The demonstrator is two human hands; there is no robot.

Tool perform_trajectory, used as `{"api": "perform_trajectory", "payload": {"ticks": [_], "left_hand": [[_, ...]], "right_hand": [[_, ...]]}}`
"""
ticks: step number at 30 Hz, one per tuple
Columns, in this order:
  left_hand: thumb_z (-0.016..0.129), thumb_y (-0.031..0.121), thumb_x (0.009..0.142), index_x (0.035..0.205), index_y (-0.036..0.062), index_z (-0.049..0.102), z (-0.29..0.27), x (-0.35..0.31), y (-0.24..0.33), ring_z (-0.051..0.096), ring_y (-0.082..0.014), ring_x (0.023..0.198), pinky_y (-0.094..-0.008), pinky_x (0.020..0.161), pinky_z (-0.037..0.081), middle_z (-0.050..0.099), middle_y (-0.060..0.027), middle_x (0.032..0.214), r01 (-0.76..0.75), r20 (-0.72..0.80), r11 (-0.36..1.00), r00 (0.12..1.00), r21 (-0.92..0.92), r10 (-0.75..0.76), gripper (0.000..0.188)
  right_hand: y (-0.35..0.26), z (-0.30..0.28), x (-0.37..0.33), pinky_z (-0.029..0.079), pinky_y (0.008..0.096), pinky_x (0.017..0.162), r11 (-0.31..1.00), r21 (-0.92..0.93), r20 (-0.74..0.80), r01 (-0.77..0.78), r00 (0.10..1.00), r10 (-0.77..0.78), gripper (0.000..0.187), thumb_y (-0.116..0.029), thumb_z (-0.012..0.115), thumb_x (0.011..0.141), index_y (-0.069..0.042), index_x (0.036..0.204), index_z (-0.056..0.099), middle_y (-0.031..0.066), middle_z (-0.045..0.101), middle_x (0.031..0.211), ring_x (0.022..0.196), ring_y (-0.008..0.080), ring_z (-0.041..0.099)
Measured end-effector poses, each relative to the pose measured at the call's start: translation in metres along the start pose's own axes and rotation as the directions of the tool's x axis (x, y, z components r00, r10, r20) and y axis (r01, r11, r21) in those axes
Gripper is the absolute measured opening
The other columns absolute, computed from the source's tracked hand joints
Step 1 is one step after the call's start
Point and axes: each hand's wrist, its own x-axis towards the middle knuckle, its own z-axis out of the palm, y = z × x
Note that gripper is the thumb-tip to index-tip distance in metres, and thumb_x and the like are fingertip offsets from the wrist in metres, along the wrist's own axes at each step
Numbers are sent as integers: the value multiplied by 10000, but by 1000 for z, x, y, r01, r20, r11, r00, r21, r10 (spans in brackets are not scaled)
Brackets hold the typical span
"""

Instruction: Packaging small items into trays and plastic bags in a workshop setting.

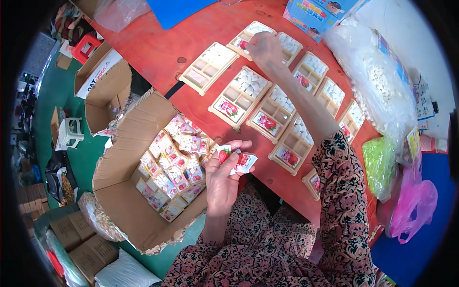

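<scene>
Several small strawberry-printed packets are fanned out in my left hand, held between thumb and fingers over the near table edge. My right hand reaches to a far cream compartment tray, its fingers curled down beside a strawberry packet in that tray. Whether the fingertips pinch anything is hidden. More such trays stand in slanting rows, with small white pieces at their far ends. Most show a strawberry packet in a near compartment; the leftmost tray shows none.
Left of the table, a big open carton holds many filled, packed trays. A large clear bag of white pieces lies along the right side, near a green bag and a pink bag. Printed blue boxes stand at the back.
</scene>
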Motion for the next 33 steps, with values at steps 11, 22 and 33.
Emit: {"api": "perform_trajectory", "payload": {"ticks": [11, 22, 33], "left_hand": [[465, -26, 858, 1205, -16, 450, 8, 5, 0, 525, -284, 1092, -395, 900, 457, 515, -196, 1185, -51, 118, 999, 992, 20, 48, 347], [492, -57, 825, 1148, -48, 478, 16, 8, -5, 603, -246, 939, -341, 851, 488, 582, -184, 1050, 47, 119, 999, 992, -16, -45, 324], [503, 173, 908, 1056, -19, 544, 3, 7, -14, 614, -162, 718, -271, 564, 515, 617, -143, 923, 12, 51, 994, 999, 106, -18, 246]], "right_hand": [[-3, -35, -20, 494, 361, 611, 977, -58, 123, 207, 972, -199, 167, -192, 614, 716, -34, 756, 651, 150, 632, 712, 683, 289, 627], [-55, -101, -112, 369, 212, 409, 788, 581, 790, -203, 373, -486, 128, -122, 620, 737, 3, 763, 617, 26, 555, 642, 503, 62, 500], [-42, -103, -124, 409, 266, 541, 820, 561, 699, -113, 596, -396, 64, -46, 555, 770, 9, 745, 532, 46, 530, 608, 594, 114, 509]]}}
